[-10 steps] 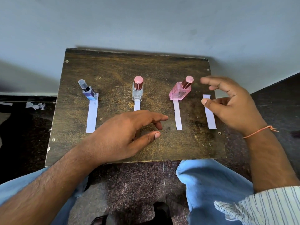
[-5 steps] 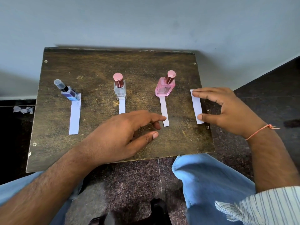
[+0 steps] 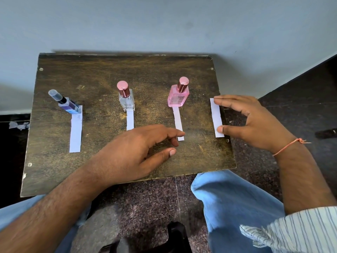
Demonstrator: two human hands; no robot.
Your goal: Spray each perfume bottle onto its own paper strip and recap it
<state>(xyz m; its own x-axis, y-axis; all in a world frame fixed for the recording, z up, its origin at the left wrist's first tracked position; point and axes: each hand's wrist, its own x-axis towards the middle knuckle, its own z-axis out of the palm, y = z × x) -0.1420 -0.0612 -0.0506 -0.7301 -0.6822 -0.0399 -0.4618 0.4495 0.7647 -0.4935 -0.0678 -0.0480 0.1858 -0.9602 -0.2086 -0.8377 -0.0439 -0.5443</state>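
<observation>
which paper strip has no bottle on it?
The rightmost paper strip, under the right hand fingertips. The other three each have a perfume bottle at their far end.

Worn wooden table against pale wall, dark speckled floor.

Faint grey print on the leftmost paper strip, just below the blue bottle, reads roughly "Je". Small lettering on the pink perfume bottle is too blurred to read.
</observation>
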